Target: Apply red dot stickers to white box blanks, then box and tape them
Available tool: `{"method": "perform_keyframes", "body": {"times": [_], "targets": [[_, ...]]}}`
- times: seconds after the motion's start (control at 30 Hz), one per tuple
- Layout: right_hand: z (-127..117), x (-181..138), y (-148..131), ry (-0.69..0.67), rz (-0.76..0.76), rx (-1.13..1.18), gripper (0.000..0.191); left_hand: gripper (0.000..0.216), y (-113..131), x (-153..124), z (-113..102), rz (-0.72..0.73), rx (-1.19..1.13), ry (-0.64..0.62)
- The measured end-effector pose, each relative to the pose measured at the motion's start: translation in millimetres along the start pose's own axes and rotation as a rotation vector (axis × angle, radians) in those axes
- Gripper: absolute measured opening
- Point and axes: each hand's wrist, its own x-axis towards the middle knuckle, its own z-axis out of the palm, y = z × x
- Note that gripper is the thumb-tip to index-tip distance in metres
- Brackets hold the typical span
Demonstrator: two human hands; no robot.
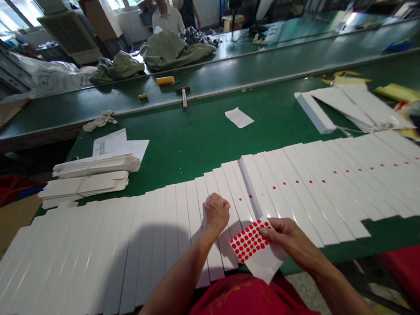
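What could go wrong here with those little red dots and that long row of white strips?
1. The white strips lie overlapped like shingles; the left hand pressing on them might nudge the row out of line.
2. The red dots on the strips run in a neat line; one placed off it would likely stand out.
3. The sticker sheet is held only at one edge by the right hand and could slip.

The left hand (215, 212) rests on the row of flat strips (303, 196) spanning the table (197, 136). At its four o'clock is the sticker sheet (251, 243), at nine a stack of folded cartons (93, 176), at twelve a paper slip (238, 117).
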Motion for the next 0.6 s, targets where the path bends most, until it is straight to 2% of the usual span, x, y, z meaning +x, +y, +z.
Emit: {"method": "perform_keyframes", "body": {"times": [0.2, 0.3, 0.33, 0.4, 0.5, 0.6], "targets": [[-1.8, 5.9, 4.3, -0.027, -0.013, 0.008, 0.031, 0.005, -0.2, -3.3, 8.9, 0.024, 0.072, 0.071], [-0.8, 8.8, 5.2, -0.050, -0.009, -0.001, 0.033, 0.018, 1.8, -5.3, 2.0, -0.009, 0.028, 0.123], [0.0, 9.6, 4.7, -0.052, -0.008, -0.010, 0.033, 0.016, 4.2, -6.6, -3.1, -0.030, -0.010, 0.117], [2.5, 11.0, 3.0, -0.046, -0.012, -0.037, 0.033, 0.007, 12.1, -10.7, -16.6, -0.062, -0.135, 0.035], [7.1, 13.2, 0.3, -0.032, -0.010, -0.064, 0.034, 0.017, 27.9, -19.1, -39.0, -0.057, -0.393, -0.148], [10.5, 15.9, -0.2, -0.020, -0.006, -0.097, 0.036, 0.016, 39.5, -25.9, -55.1, -0.021, -0.564, -0.262]]}}
